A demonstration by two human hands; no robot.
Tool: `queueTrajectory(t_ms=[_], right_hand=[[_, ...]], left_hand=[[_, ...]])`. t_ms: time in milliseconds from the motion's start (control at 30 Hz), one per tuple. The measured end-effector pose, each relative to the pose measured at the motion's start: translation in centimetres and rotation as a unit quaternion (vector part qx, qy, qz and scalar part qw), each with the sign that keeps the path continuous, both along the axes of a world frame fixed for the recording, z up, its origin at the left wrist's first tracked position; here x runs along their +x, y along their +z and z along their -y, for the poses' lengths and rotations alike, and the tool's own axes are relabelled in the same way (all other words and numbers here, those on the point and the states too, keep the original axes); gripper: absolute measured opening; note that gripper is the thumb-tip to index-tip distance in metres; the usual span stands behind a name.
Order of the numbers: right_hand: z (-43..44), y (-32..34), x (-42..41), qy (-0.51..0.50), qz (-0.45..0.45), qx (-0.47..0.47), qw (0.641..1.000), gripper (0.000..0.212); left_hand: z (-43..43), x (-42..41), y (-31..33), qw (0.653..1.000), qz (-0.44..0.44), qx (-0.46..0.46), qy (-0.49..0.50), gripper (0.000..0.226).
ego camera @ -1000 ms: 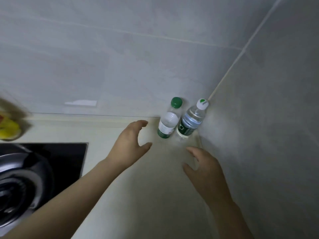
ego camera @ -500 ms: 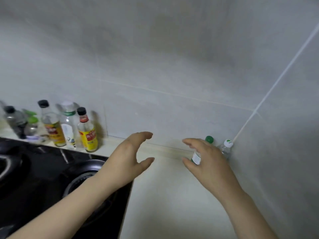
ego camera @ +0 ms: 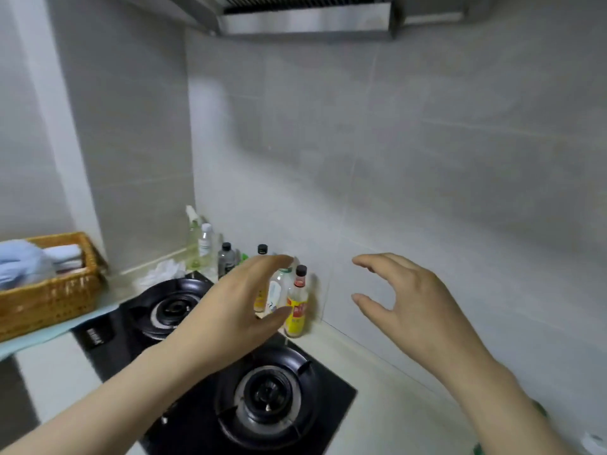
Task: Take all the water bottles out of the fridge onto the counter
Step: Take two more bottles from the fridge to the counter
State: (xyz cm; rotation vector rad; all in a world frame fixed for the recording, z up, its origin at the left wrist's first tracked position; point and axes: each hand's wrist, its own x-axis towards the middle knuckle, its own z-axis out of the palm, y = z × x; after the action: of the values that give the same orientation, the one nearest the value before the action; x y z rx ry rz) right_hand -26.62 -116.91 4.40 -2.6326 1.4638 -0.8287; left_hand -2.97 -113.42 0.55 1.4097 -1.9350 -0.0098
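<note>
My left hand point(ego camera: 243, 310) and my right hand point(ego camera: 414, 303) hover empty above the cream counter point(ego camera: 371, 366), fingers loosely curved and thumbs apart from them. The left hand is over the stove's back edge, in front of the condiment bottles. The right hand is in front of the tiled wall. At the bottom right edge a green cap point(ego camera: 538, 409) peeks from behind my right forearm, and a blurred white cap point(ego camera: 594, 441) shows in the corner; the water bottles' bodies are hidden. No fridge is in view.
A black two-burner gas stove point(ego camera: 230, 399) fills the lower middle. Condiment bottles point(ego camera: 295, 307) and several other bottles point(ego camera: 205, 244) line the back wall. A wicker basket point(ego camera: 49, 297) with cloths sits at the left. A range hood point(ego camera: 305, 21) hangs above.
The view has swung up and to the left, away from the two water bottles in the corner. Both hands have drawn back from them, empty, and stay raised.
</note>
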Motion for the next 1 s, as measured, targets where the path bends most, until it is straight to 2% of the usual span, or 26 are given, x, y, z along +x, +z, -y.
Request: queueTrajectory(t_ms=[200,467,600,1000], right_hand=[[-0.9,2.0,7.3,0.122,0.011,-0.027,0.992,0.042],[-5.7,3.8,19.0,0.269,0.034,-0.052,0.961,0.043],[-9.7,5.0,25.2,0.335,0.056,-0.069,0.938,0.045],[-24.5,6.6,41.4,0.508,0.08,-0.096,0.852,0.046]], left_hand=[[-6.7,5.6,2.4,0.99,0.016,-0.026,0.139,0.057],[-16.8,13.7,4.6,0.959,0.027,-0.053,0.276,0.055],[-23.0,18.0,5.6,0.941,0.012,-0.061,0.333,0.056],[-42.5,26.4,7.5,0.862,0.067,-0.083,0.496,0.06]])
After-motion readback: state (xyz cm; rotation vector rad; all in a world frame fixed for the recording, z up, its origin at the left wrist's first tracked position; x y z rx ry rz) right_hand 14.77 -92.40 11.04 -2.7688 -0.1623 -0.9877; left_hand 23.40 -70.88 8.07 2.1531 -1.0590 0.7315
